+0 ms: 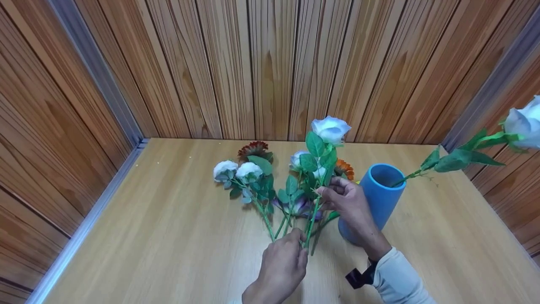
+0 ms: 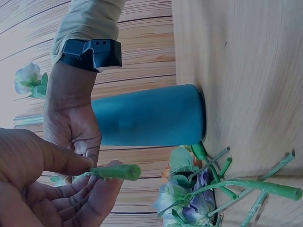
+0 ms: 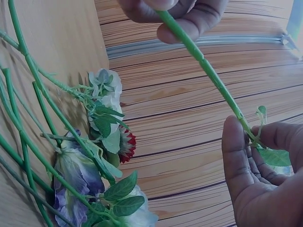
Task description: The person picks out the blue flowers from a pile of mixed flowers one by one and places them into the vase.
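Note:
A white artificial rose (image 1: 331, 129) with green leaves stands upright between both hands. My left hand (image 1: 280, 266) pinches its stem near the lower end, and the cut tip of the stem (image 2: 124, 171) pokes past the thumb in the left wrist view. Higher up, just below the leaves, my right hand (image 1: 348, 200) grips the same stem, thumb against fingers, as the right wrist view also shows. Close to the right hand is a blue vase (image 1: 377, 198). One white rose (image 1: 523, 124) leans out of it to the right.
More artificial flowers lie on the wooden table (image 1: 177, 236) behind the hands: white blooms (image 1: 249, 172), a dark red flower (image 1: 254, 150), an orange flower (image 1: 344, 169) and a purple flower (image 1: 299, 206). Their stems point toward the person. Wood-panelled walls (image 1: 270, 67) enclose the table.

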`<state>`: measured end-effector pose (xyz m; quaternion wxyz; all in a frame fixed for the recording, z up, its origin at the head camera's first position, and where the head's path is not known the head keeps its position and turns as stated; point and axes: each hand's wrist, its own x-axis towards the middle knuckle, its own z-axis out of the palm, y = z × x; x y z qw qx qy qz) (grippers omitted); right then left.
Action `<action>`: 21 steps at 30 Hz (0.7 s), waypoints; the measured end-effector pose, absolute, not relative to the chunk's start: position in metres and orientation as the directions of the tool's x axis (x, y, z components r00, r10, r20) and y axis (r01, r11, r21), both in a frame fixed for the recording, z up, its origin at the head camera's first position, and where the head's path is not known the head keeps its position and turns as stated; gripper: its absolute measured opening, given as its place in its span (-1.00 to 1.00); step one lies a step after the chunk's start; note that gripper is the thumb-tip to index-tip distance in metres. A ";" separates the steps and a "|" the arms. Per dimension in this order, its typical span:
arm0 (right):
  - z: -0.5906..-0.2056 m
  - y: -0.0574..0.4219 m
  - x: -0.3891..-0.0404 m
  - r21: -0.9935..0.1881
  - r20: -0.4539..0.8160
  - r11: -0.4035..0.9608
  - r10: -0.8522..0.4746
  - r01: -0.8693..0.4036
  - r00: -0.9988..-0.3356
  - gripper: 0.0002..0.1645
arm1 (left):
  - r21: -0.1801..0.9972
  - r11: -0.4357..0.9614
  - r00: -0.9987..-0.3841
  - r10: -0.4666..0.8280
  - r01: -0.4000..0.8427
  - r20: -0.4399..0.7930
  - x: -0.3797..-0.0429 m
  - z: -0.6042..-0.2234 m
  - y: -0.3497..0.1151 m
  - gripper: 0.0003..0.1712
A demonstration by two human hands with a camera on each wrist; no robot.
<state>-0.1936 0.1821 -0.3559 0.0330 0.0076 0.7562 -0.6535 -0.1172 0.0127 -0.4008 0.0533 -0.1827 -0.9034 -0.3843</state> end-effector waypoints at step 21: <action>-0.343 0.194 -0.184 -0.992 0.046 0.121 -0.024 -0.048 -0.999 -0.48 | 0.703 0.671 -0.963 0.258 0.236 0.077 -0.132 -0.406 -0.006 -0.92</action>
